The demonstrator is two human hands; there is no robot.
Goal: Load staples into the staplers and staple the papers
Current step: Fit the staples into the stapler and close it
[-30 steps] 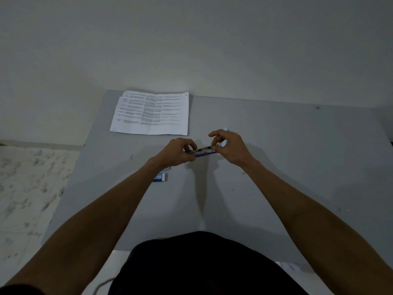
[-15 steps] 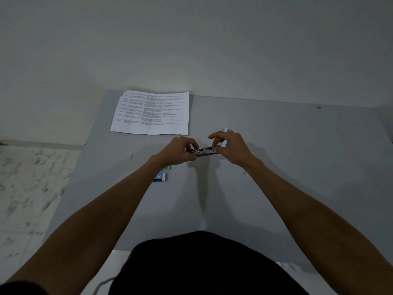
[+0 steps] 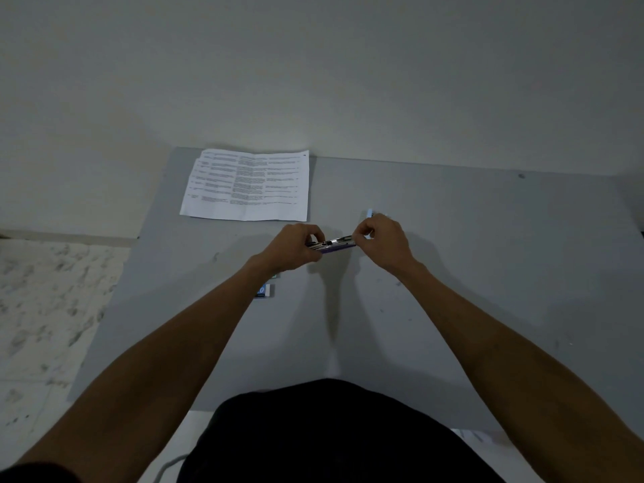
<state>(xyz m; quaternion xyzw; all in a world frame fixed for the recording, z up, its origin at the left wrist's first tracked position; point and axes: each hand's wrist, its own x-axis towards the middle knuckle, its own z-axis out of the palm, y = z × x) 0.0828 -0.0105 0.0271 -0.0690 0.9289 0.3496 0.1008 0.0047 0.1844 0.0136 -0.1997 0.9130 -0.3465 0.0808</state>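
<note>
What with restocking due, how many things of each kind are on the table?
Stapler: 1, held between left hand and right hand
Printed paper: 1
Small blue box: 1
Unidentifiable bits: 2, pale blue and green
Total: 5

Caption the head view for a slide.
Left hand and right hand hold a stapler over a grey table, papers beyond.
</note>
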